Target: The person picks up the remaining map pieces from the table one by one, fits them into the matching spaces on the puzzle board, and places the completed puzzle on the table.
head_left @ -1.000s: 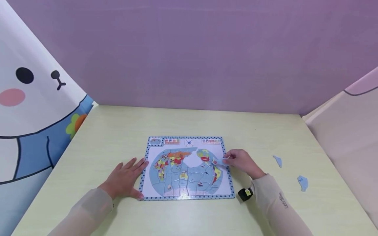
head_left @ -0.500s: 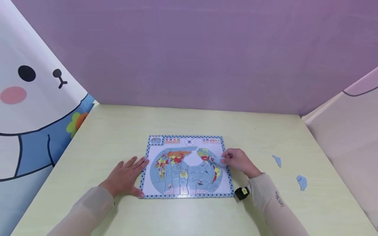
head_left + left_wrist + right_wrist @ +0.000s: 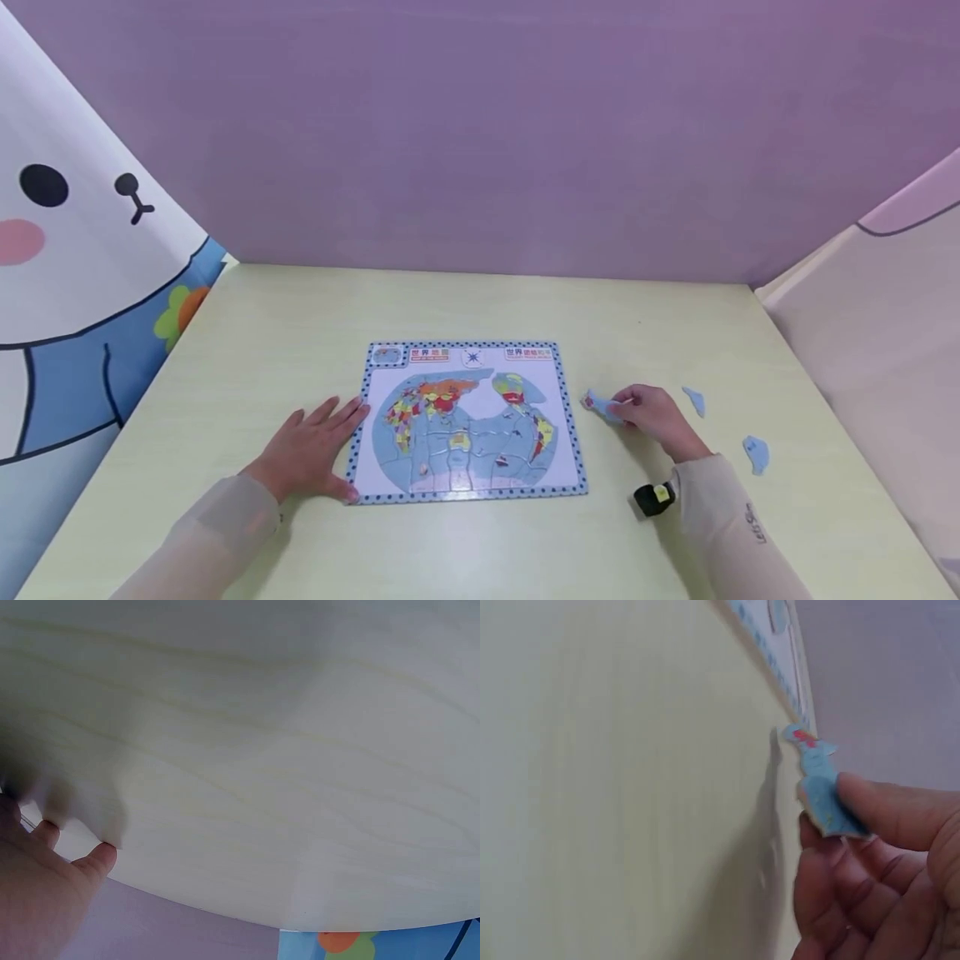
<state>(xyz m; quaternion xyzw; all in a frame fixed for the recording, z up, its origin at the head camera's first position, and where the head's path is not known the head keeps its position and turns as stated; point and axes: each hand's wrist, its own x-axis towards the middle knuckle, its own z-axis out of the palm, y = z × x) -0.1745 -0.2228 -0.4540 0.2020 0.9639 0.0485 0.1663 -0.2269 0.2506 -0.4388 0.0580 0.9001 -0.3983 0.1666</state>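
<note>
On the pale tabletop (image 3: 480, 304), before a purple backdrop (image 3: 480, 142), lies a map puzzle (image 3: 465, 427) headed 世界地图; the left hand (image 3: 309, 450), fingers apart, touches its left edge; right of it, the right hand (image 3: 654, 417) pinches a blue piece (image 3: 602, 407) between its fingers.

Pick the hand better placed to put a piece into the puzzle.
Probably the right hand: it pinches a blue piece beside the puzzle, while the left hand lies spread at the puzzle's left edge.

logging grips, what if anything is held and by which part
The right hand pinches a blue puzzle piece by its wider end, opposite the red-marked tip.
</note>
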